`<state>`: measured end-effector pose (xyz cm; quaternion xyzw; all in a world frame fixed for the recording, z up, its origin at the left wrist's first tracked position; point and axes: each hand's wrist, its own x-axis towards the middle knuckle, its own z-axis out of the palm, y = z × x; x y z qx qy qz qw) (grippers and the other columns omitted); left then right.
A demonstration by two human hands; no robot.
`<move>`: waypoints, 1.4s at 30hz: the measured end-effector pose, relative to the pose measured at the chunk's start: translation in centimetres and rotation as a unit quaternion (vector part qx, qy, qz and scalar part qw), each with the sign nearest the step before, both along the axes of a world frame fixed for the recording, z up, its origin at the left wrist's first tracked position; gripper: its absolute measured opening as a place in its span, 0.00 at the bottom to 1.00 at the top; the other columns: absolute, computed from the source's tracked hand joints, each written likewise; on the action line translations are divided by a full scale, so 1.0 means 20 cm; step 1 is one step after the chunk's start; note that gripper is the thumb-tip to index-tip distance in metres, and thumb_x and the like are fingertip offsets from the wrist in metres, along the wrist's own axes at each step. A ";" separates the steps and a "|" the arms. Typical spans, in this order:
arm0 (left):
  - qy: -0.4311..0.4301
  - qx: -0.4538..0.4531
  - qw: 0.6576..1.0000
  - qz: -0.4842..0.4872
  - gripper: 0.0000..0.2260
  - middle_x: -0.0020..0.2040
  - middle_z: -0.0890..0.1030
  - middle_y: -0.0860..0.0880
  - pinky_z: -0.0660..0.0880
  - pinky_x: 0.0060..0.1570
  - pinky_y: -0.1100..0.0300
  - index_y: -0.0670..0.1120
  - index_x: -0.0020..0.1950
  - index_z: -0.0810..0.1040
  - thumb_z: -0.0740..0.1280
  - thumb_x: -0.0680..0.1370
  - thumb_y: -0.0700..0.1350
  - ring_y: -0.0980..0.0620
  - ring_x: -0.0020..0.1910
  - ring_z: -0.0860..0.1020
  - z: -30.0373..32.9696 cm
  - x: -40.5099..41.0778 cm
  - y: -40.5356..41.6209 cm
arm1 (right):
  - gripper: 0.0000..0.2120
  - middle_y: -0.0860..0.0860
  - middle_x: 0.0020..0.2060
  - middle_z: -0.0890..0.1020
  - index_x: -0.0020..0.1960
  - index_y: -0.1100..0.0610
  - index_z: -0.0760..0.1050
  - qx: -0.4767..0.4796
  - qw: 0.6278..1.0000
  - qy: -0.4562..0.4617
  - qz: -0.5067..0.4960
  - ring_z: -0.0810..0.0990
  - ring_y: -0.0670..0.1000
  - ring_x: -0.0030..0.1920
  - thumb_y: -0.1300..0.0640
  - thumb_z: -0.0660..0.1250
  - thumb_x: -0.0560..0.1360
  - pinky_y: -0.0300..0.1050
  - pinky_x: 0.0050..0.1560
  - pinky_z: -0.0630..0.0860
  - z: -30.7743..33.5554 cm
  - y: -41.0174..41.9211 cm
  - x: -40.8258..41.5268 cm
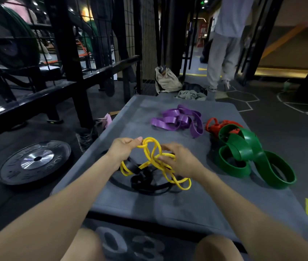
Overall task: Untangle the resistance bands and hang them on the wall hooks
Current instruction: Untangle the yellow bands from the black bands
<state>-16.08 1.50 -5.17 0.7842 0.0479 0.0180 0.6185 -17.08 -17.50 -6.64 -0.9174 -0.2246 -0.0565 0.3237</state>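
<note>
A thin yellow band (pixel 154 161) hangs knotted in loops just above the grey mat (pixel 130 117). My left hand (pixel 123 149) pinches its top loop between thumb and fingers. My right hand (pixel 182 161) holds a strand of the same knot on its right side. Under the yellow band lies a black band (pixel 141 178), tangled on the mat. A purple band (pixel 177 120) is heaped further back, a red band (pixel 218 126) to its right, and a wide green band (pixel 251 155) in big loops at the right. No wall hooks are visible.
A black weight plate (pixel 36 161) lies on the floor at the left, beside a black steel rack (pixel 70 53) with mesh. Bags and clothes (pixel 168 81) sit beyond the mat's far end. A person (pixel 223 44) stands at the back right. My knees are at the bottom edge.
</note>
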 end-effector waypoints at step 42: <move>0.017 0.194 0.980 -0.050 0.13 0.30 0.69 0.48 0.65 0.33 0.59 0.46 0.35 0.77 0.69 0.73 0.55 0.52 0.30 0.66 0.06 -0.04 0.17 | 0.07 0.60 0.37 0.83 0.39 0.63 0.79 0.051 0.984 -0.099 -0.139 0.82 0.56 0.37 0.65 0.65 0.74 0.49 0.45 0.79 0.40 -0.02 0.01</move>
